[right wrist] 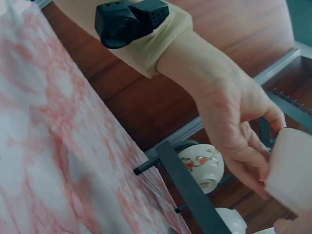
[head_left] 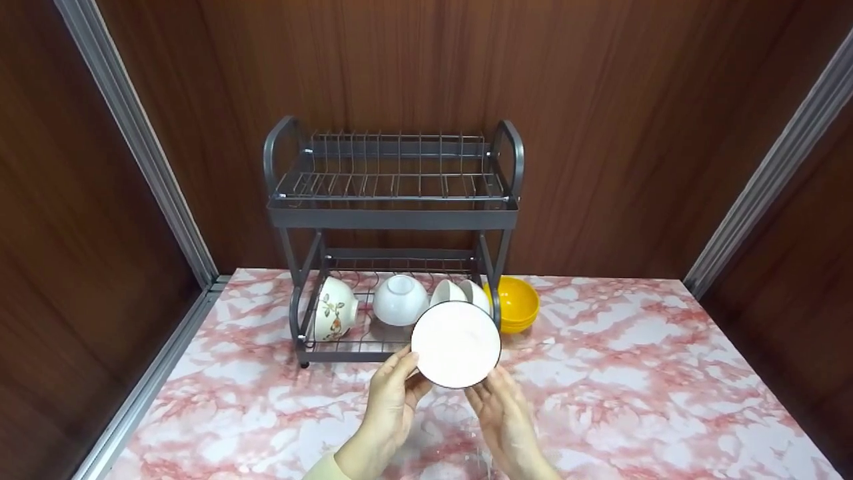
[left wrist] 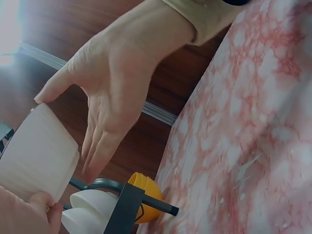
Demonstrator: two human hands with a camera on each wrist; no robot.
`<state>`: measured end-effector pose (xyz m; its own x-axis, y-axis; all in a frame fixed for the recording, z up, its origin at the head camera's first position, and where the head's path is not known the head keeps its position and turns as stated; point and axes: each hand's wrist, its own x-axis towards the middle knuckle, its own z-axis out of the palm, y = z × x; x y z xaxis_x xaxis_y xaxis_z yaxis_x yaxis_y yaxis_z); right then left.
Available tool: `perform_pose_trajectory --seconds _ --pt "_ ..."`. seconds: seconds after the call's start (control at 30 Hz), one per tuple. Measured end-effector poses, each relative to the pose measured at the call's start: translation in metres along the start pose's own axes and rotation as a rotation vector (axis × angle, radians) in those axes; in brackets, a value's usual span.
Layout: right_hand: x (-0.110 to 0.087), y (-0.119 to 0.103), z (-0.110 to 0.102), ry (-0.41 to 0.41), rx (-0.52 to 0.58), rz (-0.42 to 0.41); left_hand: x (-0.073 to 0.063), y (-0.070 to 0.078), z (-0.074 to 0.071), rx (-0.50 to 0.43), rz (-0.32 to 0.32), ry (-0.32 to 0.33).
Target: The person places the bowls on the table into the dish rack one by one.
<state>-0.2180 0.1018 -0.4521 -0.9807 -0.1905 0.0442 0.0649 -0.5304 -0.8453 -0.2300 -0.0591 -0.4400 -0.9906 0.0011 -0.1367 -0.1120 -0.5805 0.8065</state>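
Both hands hold a white bowl (head_left: 456, 344) with a thin dark rim, its inside facing the head camera, raised in front of the dish rack. My left hand (head_left: 390, 400) has its thumb at the rim and its fingers along the lower side. Opposite it, my right hand (head_left: 504, 417) grips the bowl's right side the same way. In the right wrist view the bowl (right wrist: 292, 165) shows its plain tapered wall between thumb and fingers.
A dark two-tier dish rack (head_left: 393, 219) stands behind the hands. Its lower tier bears a flowered bowl (head_left: 334, 310), an upturned white bowl (head_left: 401, 301) and tilted white bowls (head_left: 474, 293). Stacked yellow bowls (head_left: 518, 305) sit beside it on the marbled table (head_left: 620, 373).
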Motion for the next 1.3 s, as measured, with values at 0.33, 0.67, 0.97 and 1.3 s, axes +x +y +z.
perform_pose_trajectory --seconds 0.33,0.67,0.97,1.3 --pt "0.004 0.003 0.018 0.005 0.040 -0.033 0.000 0.001 -0.006 -0.045 -0.020 -0.001" --pt "0.021 0.005 0.039 0.092 0.068 -0.110 0.009 0.017 -0.024 0.173 0.258 0.115" --pt "0.052 0.013 0.055 0.194 -0.005 -0.148 0.030 0.053 -0.062 0.302 0.587 0.366" --pt "0.093 0.028 0.070 0.315 -0.263 -0.148 0.060 0.077 -0.089 0.218 0.734 0.501"
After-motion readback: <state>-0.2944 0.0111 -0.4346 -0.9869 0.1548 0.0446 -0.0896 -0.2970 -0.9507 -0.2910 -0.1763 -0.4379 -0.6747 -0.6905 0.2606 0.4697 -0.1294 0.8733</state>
